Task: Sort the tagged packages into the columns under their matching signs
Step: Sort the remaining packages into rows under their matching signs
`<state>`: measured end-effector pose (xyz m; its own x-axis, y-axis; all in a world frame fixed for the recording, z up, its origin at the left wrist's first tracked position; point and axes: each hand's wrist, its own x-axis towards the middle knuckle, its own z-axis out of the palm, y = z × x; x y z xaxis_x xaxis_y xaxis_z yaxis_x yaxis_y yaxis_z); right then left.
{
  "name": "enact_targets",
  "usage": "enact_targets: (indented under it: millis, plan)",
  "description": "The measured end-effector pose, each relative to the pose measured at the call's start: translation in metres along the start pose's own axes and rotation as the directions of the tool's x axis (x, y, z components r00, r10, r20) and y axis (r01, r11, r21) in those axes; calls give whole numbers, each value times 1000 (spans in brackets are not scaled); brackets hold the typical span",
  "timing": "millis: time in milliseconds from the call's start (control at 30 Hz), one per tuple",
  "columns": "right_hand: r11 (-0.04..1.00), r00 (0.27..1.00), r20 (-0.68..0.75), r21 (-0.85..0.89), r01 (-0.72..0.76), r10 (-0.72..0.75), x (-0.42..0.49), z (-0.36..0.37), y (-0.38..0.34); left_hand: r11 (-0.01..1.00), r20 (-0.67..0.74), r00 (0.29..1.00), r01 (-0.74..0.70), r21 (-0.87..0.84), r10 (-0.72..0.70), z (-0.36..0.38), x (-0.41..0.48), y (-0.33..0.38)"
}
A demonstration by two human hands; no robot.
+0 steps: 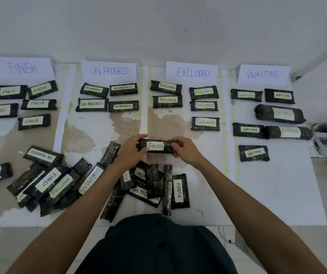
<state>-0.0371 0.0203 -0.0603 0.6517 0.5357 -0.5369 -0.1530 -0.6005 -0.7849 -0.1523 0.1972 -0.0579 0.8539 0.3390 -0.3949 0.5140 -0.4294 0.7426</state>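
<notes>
Both hands, left hand (131, 148) and right hand (185, 150), pinch the ends of a black plastic-wrapped package (156, 146) tagged "FINISH", held below the white paper "EXCLUDED" sign (192, 72); several tags in the jumbled pile of black packages (107, 182) beneath it are hidden.

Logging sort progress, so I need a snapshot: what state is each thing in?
Held package: between both hands, FINISH tag up.
Left hand: grips its left end.
Right hand: grips its right end.
Pile: unsorted, overlapping, some tags hidden.
Sorted packages: lying flat in four columns.
</notes>
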Motion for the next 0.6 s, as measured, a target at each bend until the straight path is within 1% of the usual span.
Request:
enact_targets:
  millis: [33,67,100,167,233,333,400,500,600]
  plan:
    - [1000,1000,-2,22,-5,5,0,1,-3,999,14,999,-30,29,29,-1,-1,-2]
    - [999,1000,-1,38,-7,7,0,2,-6,992,10,997,-80,99,79,-2,-2,-5]
    - [999,1000,3,47,-7,7,1,4,-9,965,-5,989,-143,220,147,-3,-2,-7]
    - [999,1000,19,50,-2,1,1,8,-18,856,-37,959,-231,463,280,-9,-2,-9]
    - [999,999,39,49,12,-14,3,14,-28,784,-41,934,-273,557,355,-17,-4,-8]
    - [999,997,65,33,37,-39,6,29,-45,712,-53,897,-310,630,438,-32,-7,-12]
    - [998,995,82,12,56,-56,9,43,-57,695,-77,884,-306,651,462,-46,-13,-19]
    - [994,991,97,-35,100,-96,13,67,-76,723,-118,889,-276,634,442,-70,-23,-36]
    - [986,988,67,-87,144,-139,18,97,-95,747,-146,898,-245,618,415,-99,-33,-58]
